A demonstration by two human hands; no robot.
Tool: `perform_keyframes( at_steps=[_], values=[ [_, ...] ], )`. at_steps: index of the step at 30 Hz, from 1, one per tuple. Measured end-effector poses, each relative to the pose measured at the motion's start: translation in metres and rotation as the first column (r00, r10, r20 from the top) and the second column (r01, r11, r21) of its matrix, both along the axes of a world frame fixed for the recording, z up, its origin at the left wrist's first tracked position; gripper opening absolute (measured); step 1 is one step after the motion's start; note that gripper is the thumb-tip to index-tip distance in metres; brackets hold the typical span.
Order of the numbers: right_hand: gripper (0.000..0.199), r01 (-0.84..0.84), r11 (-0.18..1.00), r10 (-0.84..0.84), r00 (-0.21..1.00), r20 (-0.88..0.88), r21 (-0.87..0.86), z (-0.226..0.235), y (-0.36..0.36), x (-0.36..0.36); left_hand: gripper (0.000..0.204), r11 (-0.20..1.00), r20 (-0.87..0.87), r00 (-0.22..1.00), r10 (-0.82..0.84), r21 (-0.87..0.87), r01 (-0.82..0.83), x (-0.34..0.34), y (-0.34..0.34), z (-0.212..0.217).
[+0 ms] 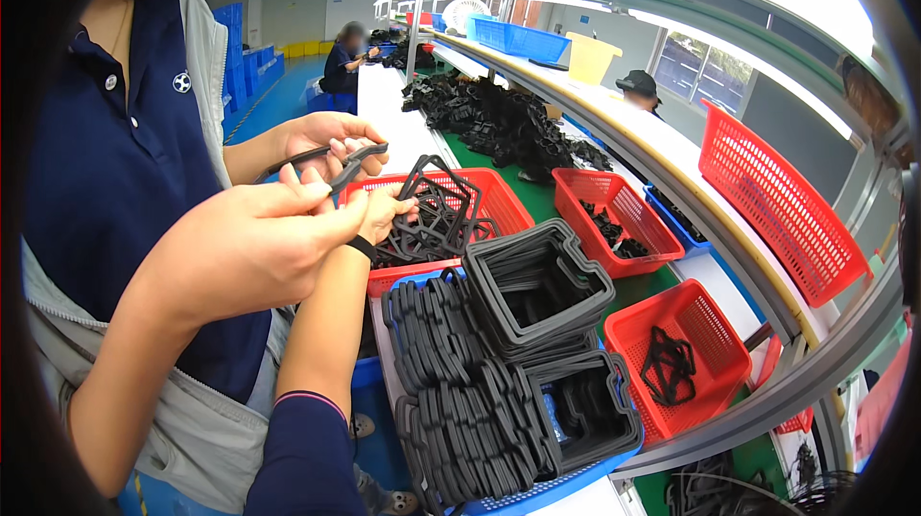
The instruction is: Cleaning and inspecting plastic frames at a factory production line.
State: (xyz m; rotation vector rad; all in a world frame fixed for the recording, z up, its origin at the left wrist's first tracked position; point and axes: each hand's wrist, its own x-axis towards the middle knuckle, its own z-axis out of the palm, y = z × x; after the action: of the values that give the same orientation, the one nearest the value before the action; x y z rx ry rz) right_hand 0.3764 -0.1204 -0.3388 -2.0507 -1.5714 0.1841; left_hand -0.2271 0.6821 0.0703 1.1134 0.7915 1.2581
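My left hand [386, 213], with a black band at its wrist, reaches out over a red basket [504, 198]. Its fingers are closed on a black angular plastic frame [477, 198], which stands tilted above other frames in that basket. Nothing of my right hand shows. Close by on the left, a co-worker's two hands [245, 228] hold a dark strip-like piece [357, 167], partly covered by the fingers. Nearer than the red basket, black frames [470, 430] are nested in tight rows and stacks in a blue basket [566, 489].
The co-worker in a navy shirt [77, 190] stands close on the left. Red baskets [724, 324] [662, 238] with black parts stand to the right. A dark heap of parts [508, 123] lies farther along the bench. A metal-edged shelf [662, 147] carries a tilted red basket [782, 204].
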Motion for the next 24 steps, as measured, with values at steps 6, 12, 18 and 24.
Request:
perform_keyframes(
  at_steps=[6, 12, 18, 24],
  values=[
    [0.015, 0.386, 0.922, -0.335, 0.842, -0.423, 0.039, 0.213, 0.099, -0.111, 0.019, 0.983, -0.029, 0.983, 0.18, -0.024, -0.181, -0.039, 0.049, -0.051],
    [0.015, 0.415, 0.907, -0.335, 0.811, -0.48, 0.068, 0.297, 0.151, -0.165, 0.025, 0.903, -0.384, 0.817, 0.43, 0.165, -0.397, -0.055, 0.058, -0.085],
    [0.016, 0.402, 0.914, -0.331, 0.822, -0.464, 0.061, 0.282, 0.152, -0.158, 0.034, 0.798, -0.78, 0.22, 0.586, 0.508, -0.324, -0.027, 0.007, -0.054],
    [0.016, 0.382, 0.922, -0.317, 0.839, -0.442, 0.064, 0.283, 0.157, -0.158, 0.039, 0.978, -0.983, 0.033, 0.18, 0.175, -0.11, 0.016, -0.043, -0.008]
  ],
)
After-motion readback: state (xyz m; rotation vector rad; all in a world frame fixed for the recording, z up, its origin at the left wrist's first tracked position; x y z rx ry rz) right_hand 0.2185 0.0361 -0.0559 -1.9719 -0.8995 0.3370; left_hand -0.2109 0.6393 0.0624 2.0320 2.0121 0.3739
